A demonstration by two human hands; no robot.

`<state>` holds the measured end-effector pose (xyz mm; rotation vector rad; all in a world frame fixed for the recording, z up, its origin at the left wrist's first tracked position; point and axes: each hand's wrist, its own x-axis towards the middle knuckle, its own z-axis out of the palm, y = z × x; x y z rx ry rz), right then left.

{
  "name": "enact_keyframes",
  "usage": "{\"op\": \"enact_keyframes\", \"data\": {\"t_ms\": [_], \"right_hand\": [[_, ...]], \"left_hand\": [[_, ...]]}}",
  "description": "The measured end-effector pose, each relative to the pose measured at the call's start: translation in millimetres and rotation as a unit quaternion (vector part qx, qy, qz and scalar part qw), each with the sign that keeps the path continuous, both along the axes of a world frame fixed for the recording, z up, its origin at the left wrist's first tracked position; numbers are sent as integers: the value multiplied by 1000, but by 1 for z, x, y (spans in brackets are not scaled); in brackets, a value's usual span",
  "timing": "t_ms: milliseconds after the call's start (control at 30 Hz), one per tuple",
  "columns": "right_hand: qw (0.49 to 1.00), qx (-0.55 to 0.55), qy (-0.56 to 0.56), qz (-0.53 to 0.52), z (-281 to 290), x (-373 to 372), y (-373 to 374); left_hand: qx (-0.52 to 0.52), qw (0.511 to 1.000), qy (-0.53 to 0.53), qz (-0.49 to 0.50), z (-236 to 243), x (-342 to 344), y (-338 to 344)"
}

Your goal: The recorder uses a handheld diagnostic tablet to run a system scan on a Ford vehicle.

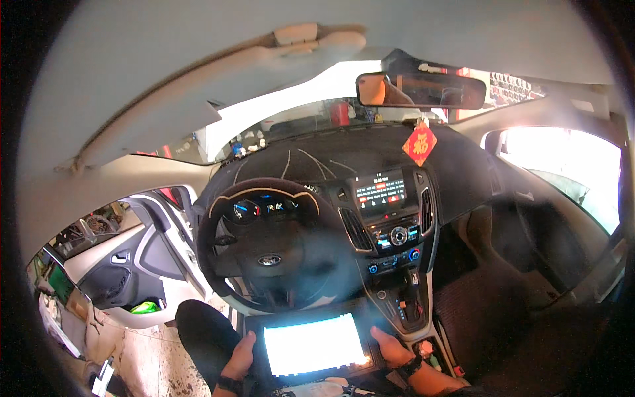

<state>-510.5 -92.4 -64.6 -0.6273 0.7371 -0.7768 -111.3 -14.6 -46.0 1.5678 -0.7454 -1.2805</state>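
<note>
Hands first: your left hand (241, 357) grips the left edge of the tablet (313, 345), fingers wrapped onto its frame, and your right hand (390, 347) clasps the right edge, thumb near the lower right corner of the lit screen. So both hands are closed on the tablet, which sits low over your lap, just below the steering wheel (268, 248) and beside the centre console (397, 278).

Judging from this, the likeliest slip is the tablet's top edge knocking the wheel rim if you tilt or lift it, since the two are nearly touching. Your right wrist lies close to the gear lever (413, 301), so a sideways shift could nudge it. The screen is washed out white here, so you may misread or mis-tap it. The driver's door (126, 278) stands open at your left.
</note>
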Motion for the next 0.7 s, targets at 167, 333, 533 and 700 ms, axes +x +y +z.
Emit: {"op": "enact_keyframes", "data": {"t_ms": [167,333,533,700], "right_hand": [[999,11,26,25,-34,-5,-6],[999,4,24,26,-19,-2,-4],[1000,10,2,23,0,-3,1],[1000,10,-15,15,6,-1,7]], "left_hand": [[28,999,-18,21,21,-16,1],[-5,996,86,8,8,-12,1],[38,999,17,28,66,-43,5],[-8,998,57,14,32,-24,5]]}}
